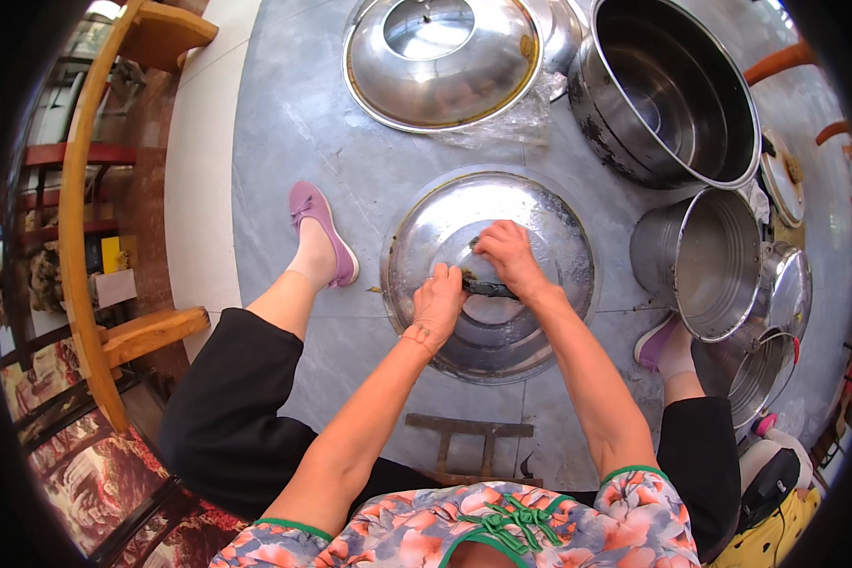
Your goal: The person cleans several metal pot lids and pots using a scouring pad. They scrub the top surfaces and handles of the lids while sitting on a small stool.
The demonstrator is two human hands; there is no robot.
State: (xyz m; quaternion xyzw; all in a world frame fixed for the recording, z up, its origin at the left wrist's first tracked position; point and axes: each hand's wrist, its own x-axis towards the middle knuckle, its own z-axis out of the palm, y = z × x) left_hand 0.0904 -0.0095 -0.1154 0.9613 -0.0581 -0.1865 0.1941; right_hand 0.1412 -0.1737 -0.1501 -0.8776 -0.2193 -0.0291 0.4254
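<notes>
A round, stained metal lid (497, 341) lies on the floor between my feet, with a dark handle (493, 288) across its middle. My left hand (438, 302) is at the left end of the handle, fingers curled against it. My right hand (509, 257) is just above the handle, over the lid's centre, its fingers bent downward. Something small and dark shows at its fingertips; what it is cannot be told. Brownish residue sits on the handle near my left fingers.
A larger domed metal lid (440, 92) lies ahead, partly on clear plastic (518, 121). To the right stand a big metal pot (671, 99), a tilted metal bucket (717, 263) and a smaller pail (756, 376). A wooden frame (82, 213) is at left; a low stool (468, 427) is below.
</notes>
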